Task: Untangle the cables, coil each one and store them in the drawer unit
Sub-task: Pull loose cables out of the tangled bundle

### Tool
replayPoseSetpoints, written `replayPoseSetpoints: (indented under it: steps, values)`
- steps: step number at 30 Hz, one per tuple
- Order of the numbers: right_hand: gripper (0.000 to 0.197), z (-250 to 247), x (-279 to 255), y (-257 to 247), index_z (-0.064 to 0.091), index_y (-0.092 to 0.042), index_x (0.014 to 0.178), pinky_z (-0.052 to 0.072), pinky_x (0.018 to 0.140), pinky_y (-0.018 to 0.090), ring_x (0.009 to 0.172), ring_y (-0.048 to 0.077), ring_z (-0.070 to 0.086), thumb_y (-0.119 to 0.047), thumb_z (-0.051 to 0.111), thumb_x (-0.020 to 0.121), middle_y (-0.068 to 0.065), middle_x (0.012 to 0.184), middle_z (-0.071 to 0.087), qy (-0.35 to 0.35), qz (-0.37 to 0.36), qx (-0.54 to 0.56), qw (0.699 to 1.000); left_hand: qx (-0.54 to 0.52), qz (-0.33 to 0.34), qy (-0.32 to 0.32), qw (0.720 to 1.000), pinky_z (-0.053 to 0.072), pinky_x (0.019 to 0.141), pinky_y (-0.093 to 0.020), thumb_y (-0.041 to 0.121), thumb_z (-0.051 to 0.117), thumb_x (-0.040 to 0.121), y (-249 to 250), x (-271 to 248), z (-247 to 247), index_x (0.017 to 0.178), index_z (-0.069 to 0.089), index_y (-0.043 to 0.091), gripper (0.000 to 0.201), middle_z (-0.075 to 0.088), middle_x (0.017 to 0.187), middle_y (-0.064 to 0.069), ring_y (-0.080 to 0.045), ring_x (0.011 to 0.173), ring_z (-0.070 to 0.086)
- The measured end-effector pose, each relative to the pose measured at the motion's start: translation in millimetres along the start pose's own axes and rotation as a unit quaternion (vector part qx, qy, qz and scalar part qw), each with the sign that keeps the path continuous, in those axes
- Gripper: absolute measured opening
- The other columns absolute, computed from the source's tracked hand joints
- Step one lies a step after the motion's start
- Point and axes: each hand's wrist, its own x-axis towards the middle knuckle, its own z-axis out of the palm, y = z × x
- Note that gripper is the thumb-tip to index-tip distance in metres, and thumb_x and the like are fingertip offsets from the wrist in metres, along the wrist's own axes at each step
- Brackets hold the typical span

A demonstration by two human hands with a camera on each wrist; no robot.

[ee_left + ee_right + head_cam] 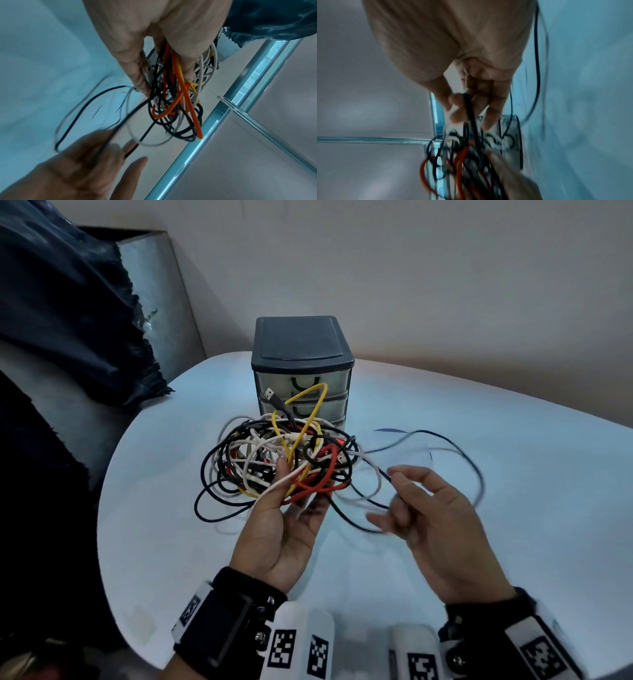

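A tangle of black, white, yellow and red cables [274, 457] hangs above the white table, in front of the grey drawer unit [301, 368]. My left hand [284, 508] holds the tangle from below, palm up, thumb and fingers round its strands; the left wrist view shows those red and black strands [173, 94] running between its fingers. To the right, my right hand [411, 501] pinches a thin black cable [445, 440] that loops out of the tangle over the table. In the blurred right wrist view that black cable [470, 108] passes between thumb and fingers.
The round white table [479, 542] carries only the drawer unit, whose three drawers look closed. Dark cloth [68, 302] drapes over a metal box at the back left. A pale wall stands behind the table.
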Motion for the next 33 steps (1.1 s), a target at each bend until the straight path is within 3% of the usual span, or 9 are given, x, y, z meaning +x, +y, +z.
replayPoseSetpoints:
  steps: [4,7,13,16,19,24,28,31,33]
  values:
    - [0.020,-23.0,4.2,-10.3,0.061,-0.009,0.097,0.037,0.047,0.029,0.038,0.012,0.023,-0.007,0.070,0.080,-0.004,0.046,0.027,0.045,0.002,-0.083,0.996,-0.029,0.003,0.021,0.999,0.060,0.077,-0.029,0.019,0.068,0.086,5.4,2.9,-1.7,0.084,0.081,0.021,0.013,0.070,0.112,-0.014,-0.025,0.108,0.065]
    - [0.011,-31.1,7.1,-1.3,0.060,-0.005,0.079,0.050,0.057,0.032,0.042,0.017,0.040,0.000,0.070,0.083,0.003,0.048,0.040,0.033,0.025,-0.158,0.986,-0.055,0.015,0.020,0.998,0.060,0.078,-0.029,0.017,0.073,0.071,9.7,6.5,-1.7,0.104,0.075,0.025,0.034,0.067,0.124,-0.011,-0.022,0.123,0.059]
    - [0.013,-54.9,20.4,-4.9,0.063,-0.011,0.078,0.051,0.052,0.028,0.060,0.022,0.061,-0.006,0.073,0.084,0.003,0.064,0.065,0.221,-0.068,-0.228,0.946,-0.029,0.022,0.011,0.999,0.056,0.081,-0.024,0.026,0.061,0.094,10.6,4.9,-5.1,0.081,0.081,0.015,0.027,0.073,0.097,-0.010,-0.022,0.108,0.064]
    - [0.015,-36.3,4.3,-3.5,0.064,-0.018,0.092,0.052,0.071,0.035,0.086,0.024,0.065,-0.014,0.075,0.084,-0.001,0.093,0.065,0.224,-0.245,-0.391,0.858,-0.015,0.028,0.012,0.999,0.057,0.064,-0.019,0.021,0.058,0.097,-0.8,2.6,0.6,0.074,0.081,0.018,0.033,0.072,0.095,-0.009,-0.016,0.087,0.062]
    - [0.008,5.3,-25.9,4.6,0.063,-0.017,0.084,0.045,0.079,0.032,0.087,0.018,0.059,-0.018,0.071,0.084,-0.005,0.088,0.061,0.108,-0.425,-0.474,0.763,-0.024,0.030,0.027,0.999,0.058,0.080,-0.028,0.022,0.061,0.096,-5.0,5.2,2.5,0.078,0.081,0.014,0.028,0.072,0.102,-0.013,-0.019,0.094,0.065]
    - [0.029,18.2,-22.7,26.2,0.068,-0.030,0.083,0.049,0.063,0.026,0.073,0.005,0.062,-0.059,0.060,0.082,-0.019,0.082,0.065,-0.012,-0.241,-0.518,0.821,-0.001,0.013,0.020,1.000,0.059,0.068,-0.023,0.029,0.068,0.085,-8.9,-1.8,3.5,0.093,0.076,0.009,0.023,0.071,0.089,-0.011,-0.015,0.075,0.069]
    - [0.026,19.9,-15.3,35.0,0.073,-0.027,0.080,0.052,0.068,0.033,0.072,0.006,0.061,-0.053,0.067,0.082,-0.015,0.078,0.068,-0.005,-0.231,-0.544,0.807,0.042,-0.019,-0.004,0.999,0.053,0.047,-0.021,0.037,0.060,0.093,-17.0,-9.7,9.9,0.080,0.077,0.005,0.038,0.066,0.074,-0.011,-0.015,0.064,0.063]
    - [0.034,12.9,-17.8,25.6,0.064,-0.022,0.064,0.049,0.066,0.037,0.063,0.011,0.058,-0.046,0.058,0.086,-0.008,0.064,0.063,-0.029,-0.250,-0.584,0.772,0.015,0.006,0.006,1.000,0.059,0.066,-0.025,0.027,0.061,0.094,-9.9,-5.3,8.4,0.083,0.081,0.012,0.027,0.068,0.089,-0.012,-0.017,0.077,0.067]
    - [0.033,1.1,-19.9,8.9,0.064,-0.024,0.064,0.047,0.067,0.031,0.064,0.009,0.058,-0.047,0.058,0.087,-0.010,0.064,0.064,-0.052,-0.233,-0.596,0.767,-0.013,0.032,0.020,0.999,0.057,0.074,-0.023,0.021,0.065,0.088,3.5,-0.2,6.7,0.109,0.077,0.018,0.024,0.067,0.111,-0.012,-0.019,0.102,0.065]
